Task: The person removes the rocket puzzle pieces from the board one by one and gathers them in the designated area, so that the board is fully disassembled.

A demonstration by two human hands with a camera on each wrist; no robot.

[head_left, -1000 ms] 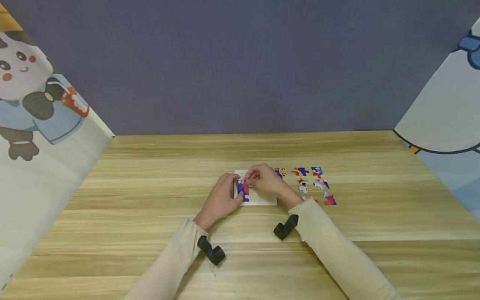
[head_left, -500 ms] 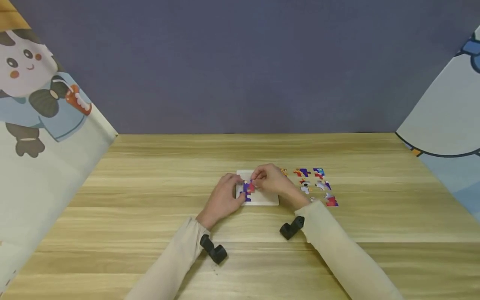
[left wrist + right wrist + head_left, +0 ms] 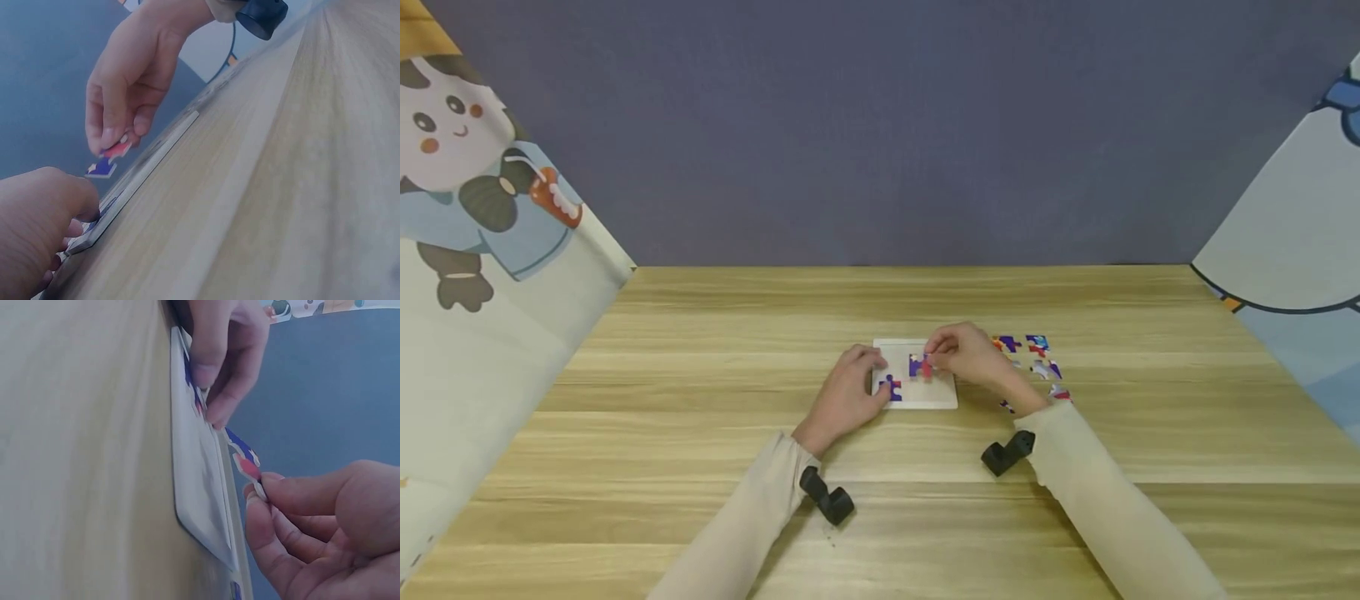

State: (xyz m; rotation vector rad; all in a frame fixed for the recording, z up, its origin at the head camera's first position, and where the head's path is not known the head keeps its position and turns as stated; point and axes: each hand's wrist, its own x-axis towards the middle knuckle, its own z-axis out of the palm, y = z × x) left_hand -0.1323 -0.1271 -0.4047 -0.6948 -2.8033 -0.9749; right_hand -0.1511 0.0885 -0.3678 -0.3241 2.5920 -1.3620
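Note:
My right hand (image 3: 973,357) pinches a purple and red jigsaw piece (image 3: 916,367) between thumb and fingertips. It is held above the white puzzle tray (image 3: 936,402), and the right wrist view shows the raised piece (image 3: 249,466) tilted. My left hand (image 3: 844,393) grips the tray at its left side. Its thumb lies by another purple jigsaw piece (image 3: 892,390), which sits in the tray's lower left corner. In the left wrist view, the left fingers wrap around the tray's end and are partly hidden.
Several loose jigsaw pieces (image 3: 1039,343) lie in rows on the wooden table (image 3: 700,375) right of the tray, some hidden behind my right hand. A dark blue partition (image 3: 880,133) stands along the table's back edge, with cartoon-printed panels (image 3: 512,208) at the sides.
My right hand has lifted the purple and red piece from above the corner piece and carried it rightward over the tray. The left hand has stayed at the tray's left side.

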